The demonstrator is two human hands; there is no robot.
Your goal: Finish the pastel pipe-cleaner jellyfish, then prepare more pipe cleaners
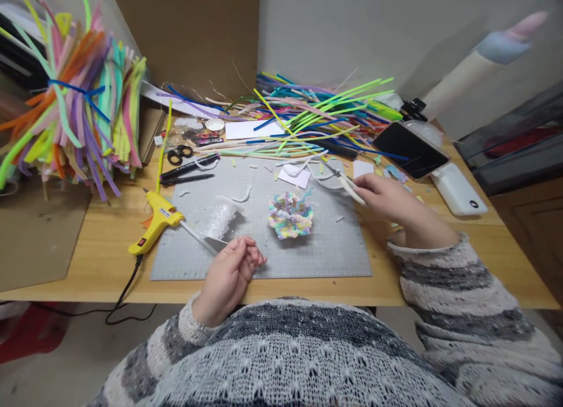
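Note:
A ruffled pastel piece (290, 214) rests on the grey cutting mat (334, 260). To its left lies a clear, glittery spool (220, 220) with pale end discs. My left hand (233, 266) is at the spool's near end, thumb and fingers pressed together; what they pinch, if anything, is too small to make out. Over the mat's right side, my right hand (378, 193) is closed on white-handled pliers (350, 190), which point up and left. Near their tip lie a curled white strip (325, 175) and a small white card (294, 175).
A yellow glue gun (160, 219) lies left of the mat, its cord hanging over the edge. Pens (189, 168) and black scissors (179, 155) are behind it. Pipe cleaners (316, 111) are heaped at the back, others bundled (79, 96) at left. A phone (411, 151) and white power bank (460, 190) lie right.

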